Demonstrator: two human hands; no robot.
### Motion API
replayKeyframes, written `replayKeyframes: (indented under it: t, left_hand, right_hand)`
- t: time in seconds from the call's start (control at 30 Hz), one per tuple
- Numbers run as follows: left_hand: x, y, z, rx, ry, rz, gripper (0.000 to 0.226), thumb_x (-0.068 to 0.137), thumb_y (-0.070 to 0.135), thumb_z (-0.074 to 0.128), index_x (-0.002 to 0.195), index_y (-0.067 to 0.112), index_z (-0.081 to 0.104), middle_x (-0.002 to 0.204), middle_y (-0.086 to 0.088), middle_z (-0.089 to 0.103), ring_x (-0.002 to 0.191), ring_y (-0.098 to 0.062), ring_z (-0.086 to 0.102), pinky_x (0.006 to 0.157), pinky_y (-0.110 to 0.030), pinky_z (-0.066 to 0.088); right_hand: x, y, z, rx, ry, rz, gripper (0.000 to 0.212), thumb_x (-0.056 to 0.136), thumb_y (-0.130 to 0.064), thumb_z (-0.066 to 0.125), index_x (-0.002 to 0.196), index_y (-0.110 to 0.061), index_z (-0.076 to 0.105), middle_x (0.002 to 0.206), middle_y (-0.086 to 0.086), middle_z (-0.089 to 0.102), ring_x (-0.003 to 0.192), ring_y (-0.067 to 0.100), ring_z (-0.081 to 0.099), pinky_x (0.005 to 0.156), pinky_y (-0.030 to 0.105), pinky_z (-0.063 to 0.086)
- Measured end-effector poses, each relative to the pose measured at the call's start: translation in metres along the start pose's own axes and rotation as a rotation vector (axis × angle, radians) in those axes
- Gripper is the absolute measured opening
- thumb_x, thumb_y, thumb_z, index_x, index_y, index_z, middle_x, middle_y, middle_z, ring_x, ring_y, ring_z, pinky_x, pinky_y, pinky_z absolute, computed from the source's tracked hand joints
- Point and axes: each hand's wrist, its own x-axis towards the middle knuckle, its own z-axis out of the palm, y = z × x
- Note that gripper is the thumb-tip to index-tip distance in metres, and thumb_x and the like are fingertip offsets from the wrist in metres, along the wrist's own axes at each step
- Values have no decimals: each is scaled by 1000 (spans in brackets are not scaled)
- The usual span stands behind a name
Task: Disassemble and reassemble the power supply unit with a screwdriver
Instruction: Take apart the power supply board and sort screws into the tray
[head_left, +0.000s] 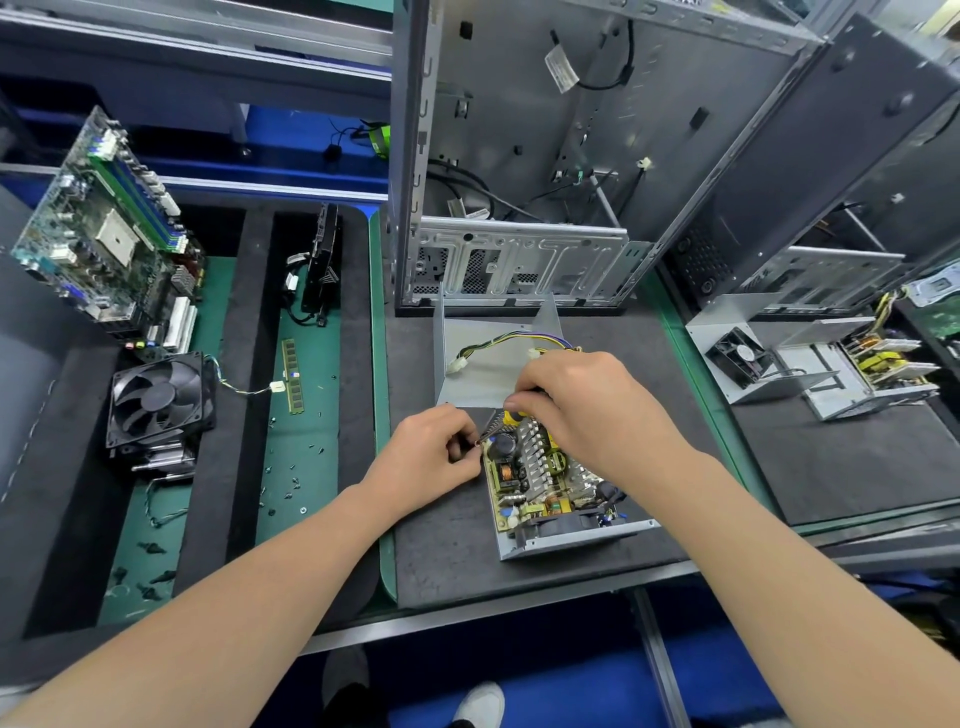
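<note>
The opened power supply unit (545, 483) lies on the dark mat, its circuit board, heat sinks and fan exposed. Its grey metal cover (483, 364) stands open just behind it, with a coloured cable bundle (514, 343) lying inside. My right hand (576, 400) grips a screwdriver (511, 418) with a yellow and black handle; the shaft slants down to the unit's near-left top corner. My left hand (431, 452) has its fingers curled at that corner, pinching something small by the screwdriver tip; what it pinches is hidden.
An empty computer case (519, 156) stands behind the unit. A second dismantled power supply (852, 364) sits at right. At left stand a motherboard (104, 228), a cooler fan (156, 400), a RAM stick (292, 376) and several loose screws (291, 483) on the green mat.
</note>
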Motion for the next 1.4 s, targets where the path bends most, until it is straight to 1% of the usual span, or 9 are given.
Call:
replayKeyframes:
  t: [0.2, 0.37, 0.63, 0.8, 0.9, 1.03, 1.1, 1.27, 1.4]
  left_hand:
    - [0, 1, -4, -45, 33, 20, 9, 82, 12, 82, 85, 17, 74, 76, 14, 63, 65, -5, 60, 65, -8, 45]
    - [0, 1, -5, -93, 50, 37, 9, 81, 11, 84, 86, 16, 78, 78, 11, 69, 68, -3, 61, 67, -12, 49]
    - [-1, -1, 1, 10, 2, 14, 15, 83, 17, 78, 84, 24, 65, 75, 14, 58, 68, -6, 57, 63, -14, 46]
    - [-4, 0, 3, 59, -8, -9, 10, 84, 26, 70, 84, 24, 61, 76, 17, 50, 70, 0, 53, 65, -14, 42]
    - [-5, 5, 4, 102, 16, 22, 9, 83, 26, 66, 82, 19, 61, 78, 14, 51, 68, -4, 51, 65, -24, 48]
    - [-5, 7, 5, 152, 19, 47, 11, 82, 14, 73, 82, 12, 62, 80, 3, 58, 70, -16, 57, 65, -39, 54]
    - [-5, 6, 5, 143, 24, 44, 12, 81, 13, 75, 82, 12, 63, 81, 2, 59, 71, -16, 57, 64, -39, 54]
    - [-4, 6, 7, 137, 21, 49, 12, 81, 14, 76, 83, 12, 64, 83, 1, 60, 72, -17, 59, 66, -37, 54]
    - [-4, 2, 7, 117, 17, 44, 11, 84, 24, 71, 89, 16, 65, 87, 6, 61, 72, -6, 53, 69, -31, 53]
  right_hand:
    - [-5, 3, -4, 41, 10, 46, 28, 103, -37, 61, 102, -12, 74, 97, 1, 71, 97, 27, 65, 88, 44, 50]
    - [-8, 6, -4, 73, 31, 74, 26, 103, -36, 61, 101, -14, 75, 98, 0, 72, 97, 25, 65, 89, 44, 50]
    - [-11, 6, 4, 93, 47, 86, 27, 103, -38, 61, 102, -15, 74, 100, -1, 71, 100, 26, 65, 90, 45, 50]
    - [-10, -1, 4, 49, 69, 21, 28, 103, -38, 61, 99, -13, 73, 96, 3, 68, 93, 30, 64, 81, 46, 53]
    - [-12, -8, 4, 6, 71, -58, 29, 103, -36, 63, 95, -9, 72, 92, 6, 63, 88, 32, 64, 74, 46, 54]
    - [-11, -13, 3, 82, 3, -117, 16, 102, -27, 60, 107, -15, 69, 104, 2, 58, 99, 28, 60, 82, 48, 53]
    - [-10, -15, 4, 88, -11, -125, 16, 102, -21, 58, 115, -16, 66, 109, 1, 59, 104, 28, 60, 83, 49, 53]
    - [-6, -20, 7, 65, 18, -90, 22, 104, -27, 59, 118, -11, 65, 108, 5, 67, 103, 33, 63, 82, 47, 52]
    - [-4, -15, 7, 95, 50, -63, 21, 103, -27, 61, 116, -11, 67, 107, 5, 70, 104, 29, 63, 88, 43, 49]
